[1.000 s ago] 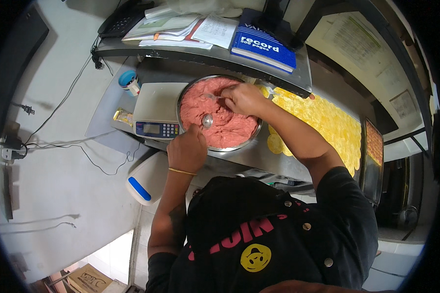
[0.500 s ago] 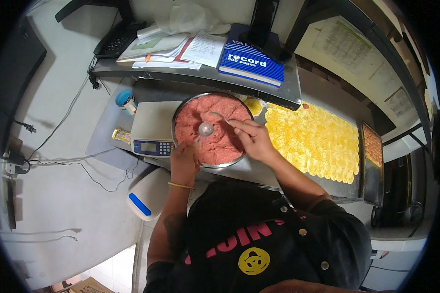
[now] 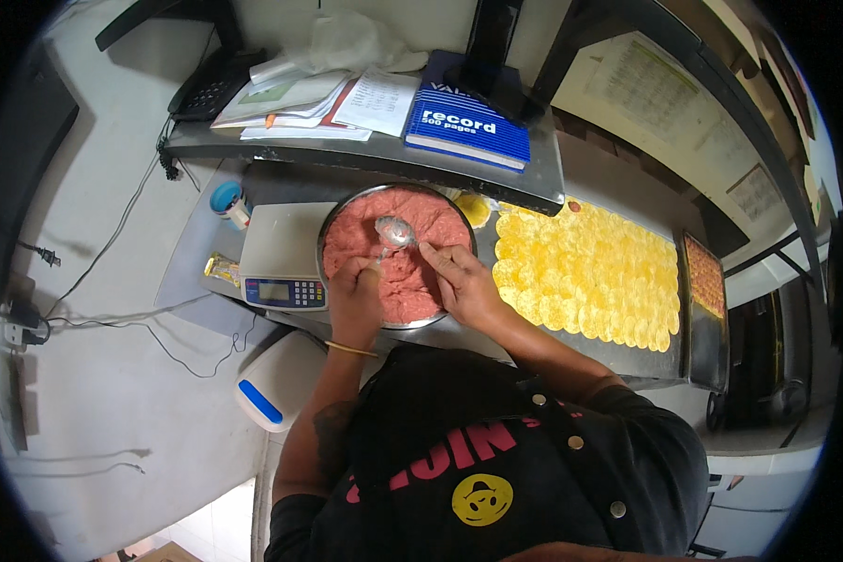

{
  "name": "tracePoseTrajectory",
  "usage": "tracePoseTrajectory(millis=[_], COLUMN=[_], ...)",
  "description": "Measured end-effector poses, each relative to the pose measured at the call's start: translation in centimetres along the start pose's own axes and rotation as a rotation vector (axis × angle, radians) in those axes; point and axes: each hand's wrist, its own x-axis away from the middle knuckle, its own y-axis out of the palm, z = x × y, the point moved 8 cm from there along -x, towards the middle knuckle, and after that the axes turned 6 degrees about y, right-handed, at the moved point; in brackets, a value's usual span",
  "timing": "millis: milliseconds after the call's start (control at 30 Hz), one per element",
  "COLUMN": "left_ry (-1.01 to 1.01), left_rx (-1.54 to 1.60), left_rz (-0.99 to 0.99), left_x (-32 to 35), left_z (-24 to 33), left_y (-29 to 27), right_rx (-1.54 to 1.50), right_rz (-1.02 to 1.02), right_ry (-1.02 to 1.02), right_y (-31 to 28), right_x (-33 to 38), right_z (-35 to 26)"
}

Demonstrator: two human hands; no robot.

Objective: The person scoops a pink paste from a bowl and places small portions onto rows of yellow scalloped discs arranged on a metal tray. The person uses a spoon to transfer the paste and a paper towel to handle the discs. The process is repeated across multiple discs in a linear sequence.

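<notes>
A round metal bowl [image 3: 437, 319] full of pink minced meat [image 3: 421, 206] is in front of me. Over the meat, my left hand [image 3: 357, 292] pinches the handle of one spoon [image 3: 383, 254], pointing up and away. From the right side, my right hand [image 3: 470, 288] grips a second spoon [image 3: 406, 241] between thumb and fingers. The two spoon heads overlap above the middle of the bowl, so which lies on top is hard to make out. Whether meat sits between them is unclear.
Left of the bowl stands a digital scale [image 3: 286, 245], with a blue cup [image 3: 227, 200] behind it. Many overlapping yellow round wrappers [image 3: 585, 272] cover the counter at right, beside a dark tray [image 3: 705, 347]. A shelf [image 3: 347, 152] bearing papers and a blue record book [image 3: 468, 112] overhangs the back.
My right hand has come lower and nearer to my left hand, bringing its spoon against the other spoon's head. The whole view has shifted slightly.
</notes>
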Motion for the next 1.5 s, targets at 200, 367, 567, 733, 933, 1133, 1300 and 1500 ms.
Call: tracePoseTrajectory(millis=[200, 367, 567, 733, 933, 1133, 1300, 1500], left_ry=[-0.232, -0.125, -0.460, -0.525, -0.527, -0.403, 0.275, 0.396], left_rx=[0.216, 0.153, 0.609, 0.478, 0.385, 0.248, -0.474, -0.643], left_rz=[0.033, 0.006, -0.016, -0.086, -0.176, -0.242, -0.405, -0.260], left_x=[0.5, -0.1, 1.1, 0.9, 0.8, -0.1, -2.2, -4.9], left_z=[-2.4, -1.9, -1.5, -2.6, -2.8, -2.2, 2.1, 0.0], left_y=[-0.8, -0.5, -0.7, -1.9, -1.4, -1.9, 1.8, 1.9], right_rx=[0.028, 0.026, 0.030, 0.112, 0.141, 0.255, 0.023, -0.065], right_rz=[0.007, -0.032, -0.042, -0.046, -0.162, -0.168, -0.124, -0.070], right_ry=[-0.035, -0.044, 0.003, -0.087, -0.209, -0.084, 0.091, 0.238], right_y=[0.0, 0.7, -0.5, -1.7, -1.3, -1.9, -0.3, -1.1], right_x=[0.2, 0.9, 1.4, 0.9, -0.4, 0.2, -1.7, 0.2], right_z=[0.4, -0.1, 2.6, 4.0, 3.2, 4.8, 3.5, 1.8])
